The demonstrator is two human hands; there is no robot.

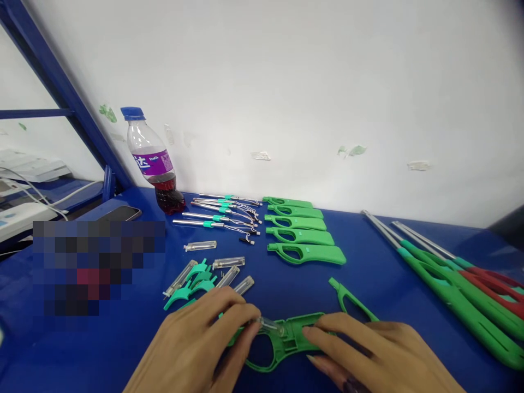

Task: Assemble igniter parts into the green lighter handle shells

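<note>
My left hand pinches a small clear lighter fuel tank between thumb and forefinger, over the open inside of a green lighter handle half. The handle half's hollow side faces up, its looped end lying by my left fingers. My right hand is closed on the wider end, with thumb below and fingers above. Beyond it lies another green handle piece, partly hidden by that hand. Just past my left hand are loose clear fuel tanks and curved teal trigger pieces.
Several metal lighter tubes with wires lie in a row, beside several green handle halves. Assembled green lighters and red ones lie at right. A drink bottle stands near the wall; a phone lies left.
</note>
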